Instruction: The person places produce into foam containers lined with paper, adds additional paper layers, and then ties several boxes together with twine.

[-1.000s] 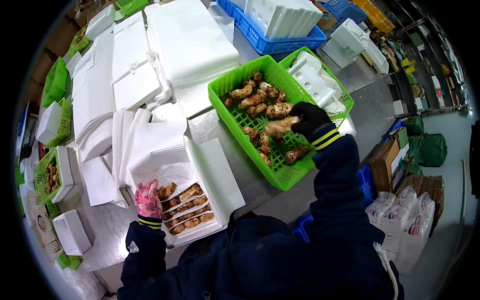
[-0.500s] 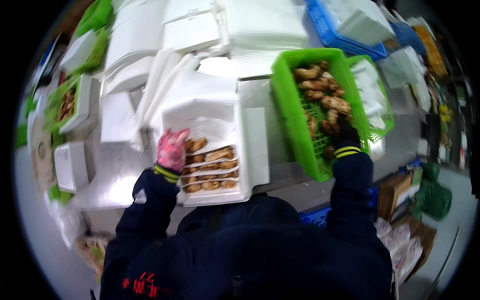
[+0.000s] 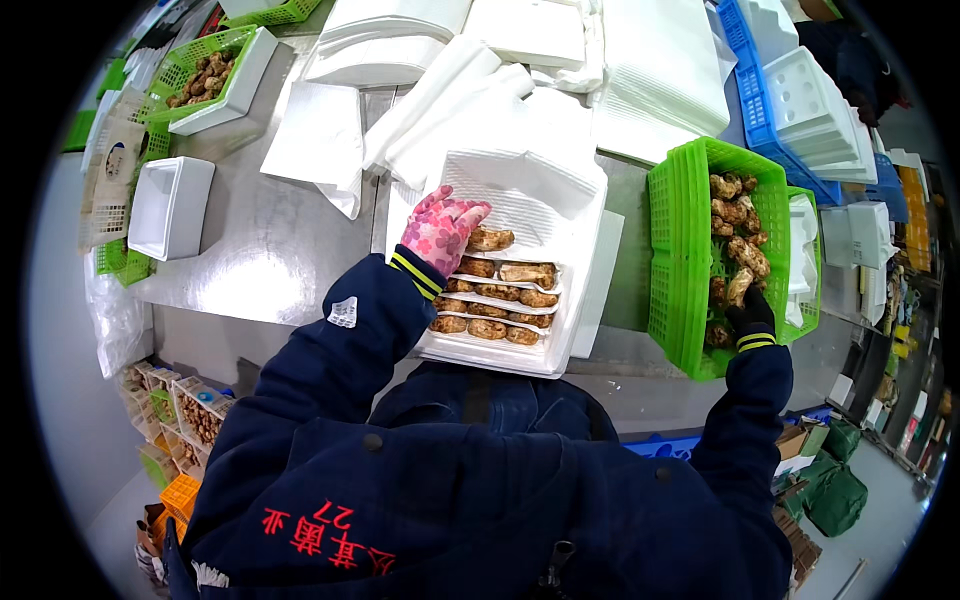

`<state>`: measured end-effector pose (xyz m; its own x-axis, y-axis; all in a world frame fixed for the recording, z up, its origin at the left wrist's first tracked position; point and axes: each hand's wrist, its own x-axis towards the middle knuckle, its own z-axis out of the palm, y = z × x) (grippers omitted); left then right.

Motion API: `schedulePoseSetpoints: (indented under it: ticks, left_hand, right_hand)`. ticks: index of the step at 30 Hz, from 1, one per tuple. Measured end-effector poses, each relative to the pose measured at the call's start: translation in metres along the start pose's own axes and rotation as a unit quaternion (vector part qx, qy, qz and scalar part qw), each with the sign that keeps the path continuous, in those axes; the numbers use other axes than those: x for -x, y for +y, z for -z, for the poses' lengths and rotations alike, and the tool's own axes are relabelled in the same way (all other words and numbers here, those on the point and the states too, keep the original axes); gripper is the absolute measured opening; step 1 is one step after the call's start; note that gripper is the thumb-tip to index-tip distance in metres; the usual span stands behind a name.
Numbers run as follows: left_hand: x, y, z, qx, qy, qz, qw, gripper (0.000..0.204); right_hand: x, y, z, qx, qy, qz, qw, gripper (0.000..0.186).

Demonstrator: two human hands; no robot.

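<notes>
- Since the white box (image 3: 188, 212) and the far-left basket (image 3: 205, 42) stand well apart from your left hand (image 3: 445, 232), they should not crowd it.
- Pink-gloved, that hand is over the left side of the foam box (image 3: 575, 300), its fingers spread and grasping nothing visible; a light touch would best spare the lone mushroom (image 3: 491, 239) just beside them.
- Inside that box, mushrooms lie in rows parted by white strips (image 3: 500, 303); press there lightly, if at all, as the strips could shift.
- On the right of the counter (image 3: 280, 240), the green basket (image 3: 670, 260) holds loose mushrooms, the pale mushroom (image 3: 740, 286) in its near part, at the fingers of your black-gloved right hand (image 3: 752, 315).
- Whether those fingers are clenched on it, I cannot tell; a gentle hold, lifted clear of its neighbours and the rim, would probably bruise it least.
</notes>
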<state>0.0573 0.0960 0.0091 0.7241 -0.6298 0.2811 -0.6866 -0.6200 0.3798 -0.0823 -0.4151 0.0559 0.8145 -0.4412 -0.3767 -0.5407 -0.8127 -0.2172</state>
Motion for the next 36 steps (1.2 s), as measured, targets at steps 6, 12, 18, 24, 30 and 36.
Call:
schedulePoseSetpoints:
  ticks: [6, 12, 18, 24, 30, 36]
  left_hand:
    - [-0.004, -0.002, 0.0, 0.0, 0.049, 0.022, 0.999, 0.035]
    - [-0.045, -0.017, 0.013, -0.104, -0.092, -0.07, 0.988, 0.027]
    - [-0.075, -0.007, -0.014, -0.182, -0.261, -0.005, 0.948, 0.015]
    - [-0.075, -0.001, -0.011, -0.155, -0.292, 0.019, 0.943, 0.014]
    - [-0.052, -0.003, -0.001, -0.145, -0.243, 0.007, 0.959, 0.013]
    - [-0.016, 0.001, -0.015, -0.1, -0.225, -0.06, 0.967, 0.028]
  right_hand:
    - [0.026, -0.044, 0.021, 0.117, 0.14, 0.11, 0.977, 0.049]
    - [0.05, -0.237, -0.024, -0.047, 0.116, 0.389, 0.913, 0.029]
    - [-0.015, -0.311, -0.138, 0.186, 0.085, 0.328, 0.922, 0.011]
    - [-0.021, -0.318, -0.133, 0.242, -0.109, 0.285, 0.921, 0.02]
    - [0.017, -0.314, -0.125, 0.272, 0.047, 0.377, 0.884, 0.013]
    - [0.036, -0.285, -0.154, 0.228, 0.171, 0.381, 0.88, 0.008]
